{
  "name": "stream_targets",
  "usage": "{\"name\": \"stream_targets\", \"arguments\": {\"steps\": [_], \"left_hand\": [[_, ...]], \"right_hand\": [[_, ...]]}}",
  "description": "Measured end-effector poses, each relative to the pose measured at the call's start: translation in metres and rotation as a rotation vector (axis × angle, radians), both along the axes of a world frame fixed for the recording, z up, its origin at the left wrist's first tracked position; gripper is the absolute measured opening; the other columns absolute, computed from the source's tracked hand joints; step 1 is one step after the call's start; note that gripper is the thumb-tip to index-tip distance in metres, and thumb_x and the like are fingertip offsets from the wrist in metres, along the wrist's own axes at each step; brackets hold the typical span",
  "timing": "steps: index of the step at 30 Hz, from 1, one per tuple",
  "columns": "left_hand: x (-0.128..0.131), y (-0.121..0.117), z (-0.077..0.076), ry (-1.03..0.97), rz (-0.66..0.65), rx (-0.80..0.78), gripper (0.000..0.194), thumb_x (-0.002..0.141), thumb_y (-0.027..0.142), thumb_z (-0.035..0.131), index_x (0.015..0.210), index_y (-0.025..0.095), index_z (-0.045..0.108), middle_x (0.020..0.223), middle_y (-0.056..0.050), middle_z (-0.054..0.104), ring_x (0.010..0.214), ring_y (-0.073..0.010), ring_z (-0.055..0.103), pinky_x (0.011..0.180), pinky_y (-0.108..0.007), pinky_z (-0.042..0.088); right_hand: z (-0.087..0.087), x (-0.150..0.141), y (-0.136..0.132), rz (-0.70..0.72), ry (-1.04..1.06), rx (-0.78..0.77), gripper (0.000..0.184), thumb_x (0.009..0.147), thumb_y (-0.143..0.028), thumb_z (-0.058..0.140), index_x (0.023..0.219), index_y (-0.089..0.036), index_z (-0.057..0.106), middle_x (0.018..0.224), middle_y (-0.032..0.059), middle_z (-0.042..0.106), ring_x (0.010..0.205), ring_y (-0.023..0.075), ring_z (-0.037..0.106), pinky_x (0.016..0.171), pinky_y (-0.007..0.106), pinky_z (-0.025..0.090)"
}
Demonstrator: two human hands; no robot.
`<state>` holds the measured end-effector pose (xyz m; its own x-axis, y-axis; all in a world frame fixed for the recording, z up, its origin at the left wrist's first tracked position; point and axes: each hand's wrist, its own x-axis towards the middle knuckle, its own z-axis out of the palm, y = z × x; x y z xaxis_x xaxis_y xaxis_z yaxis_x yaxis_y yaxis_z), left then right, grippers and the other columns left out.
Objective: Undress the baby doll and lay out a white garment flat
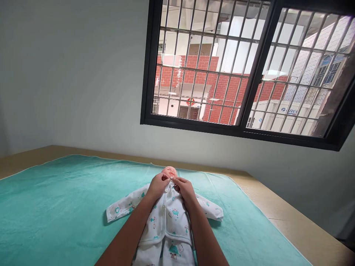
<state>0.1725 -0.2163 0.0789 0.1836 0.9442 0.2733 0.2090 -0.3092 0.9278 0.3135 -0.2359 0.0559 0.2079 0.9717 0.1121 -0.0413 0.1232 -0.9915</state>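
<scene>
The small plastic baby doll in a white printed cotton romper is laid on the teal cloth-covered worktop, at 6 o'clock. The collar is pinched by the left hand and right hand, both closed. The fabric is judged soft and light; edges should be gripped beside the snaps.

Both forearms bare, no sleeves, rings or watch.

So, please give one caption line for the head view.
Both hands, left hand and right hand, pinch the doll's printed suit collar on a green blanket.
</scene>
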Motion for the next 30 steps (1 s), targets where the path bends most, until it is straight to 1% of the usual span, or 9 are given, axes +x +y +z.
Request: {"name": "stream_targets", "arguments": {"steps": [3,8,12,17,24,30], "left_hand": [[0.0,-0.001,0.002,0.008,0.01,-0.005,0.01,0.072,0.025,0.059,0.065,0.018,0.058,0.071,-0.003,0.066,0.071,-0.0173,0.06,0.067,-0.027,0.043],[0.0,-0.004,0.004,-0.007,0.021,-0.035,0.006,0.071,0.022,0.059,0.069,0.017,0.06,0.076,-0.005,0.069,0.075,-0.0188,0.063,0.069,-0.029,0.046],[-0.002,-0.005,0.005,-0.03,0.024,-0.06,0.009,0.069,0.024,0.064,0.071,0.016,0.062,0.08,-0.007,0.071,0.079,-0.0206,0.066,0.072,-0.03,0.048],[-0.004,-0.005,0.007,-0.06,0.015,-0.082,0.012,0.066,0.026,0.07,0.069,0.016,0.065,0.077,-0.007,0.072,0.08,-0.022,0.067,0.074,-0.032,0.049],[-0.009,-0.006,0.009,-0.125,-0.091,-0.124,0.011,0.066,0.021,0.069,0.074,0.014,0.066,0.08,-0.008,0.074,0.081,-0.0215,0.068,0.076,-0.031,0.05],[-0.013,-0.004,0.008,-0.173,-0.178,-0.144,0.021,0.063,0.024,0.072,0.08,0.013,0.067,0.087,-0.01,0.075,0.086,-0.0229,0.069,0.08,-0.033,0.051]], "right_hand": [[-0.001,0.001,0.001,0.004,-0.006,-0.008,0.033,0.063,-0.044,0.074,0.071,-0.012,0.071,0.051,-0.0025,0.049,0.05,0.0081,0.038,0.048,0.023,0.026],[0.002,0.0,-0.003,0.029,-0.015,-0.008,0.035,0.063,-0.042,0.076,0.08,-0.012,0.073,0.052,-0.0028,0.048,0.051,0.0081,0.038,0.049,0.022,0.025],[0.005,-0.001,-0.006,0.049,-0.025,-0.008,0.033,0.064,-0.04,0.075,0.081,-0.012,0.073,0.051,-0.0037,0.048,0.051,0.0077,0.037,0.05,0.022,0.026],[0.008,-0.002,-0.007,0.075,-0.032,-0.023,0.03,0.062,-0.037,0.076,0.08,-0.013,0.072,0.055,-0.0031,0.052,0.053,0.0081,0.04,0.051,0.022,0.029],[0.008,-0.002,-0.004,0.099,-0.058,-0.035,0.029,0.062,-0.036,0.077,0.079,-0.014,0.07,0.055,-0.0034,0.054,0.051,0.0074,0.038,0.05,0.022,0.028],[0.006,0.001,-0.001,0.102,-0.084,-0.051,0.029,0.061,-0.036,0.076,0.078,-0.014,0.071,0.053,-0.0035,0.053,0.05,0.0076,0.04,0.051,0.022,0.029]]}}
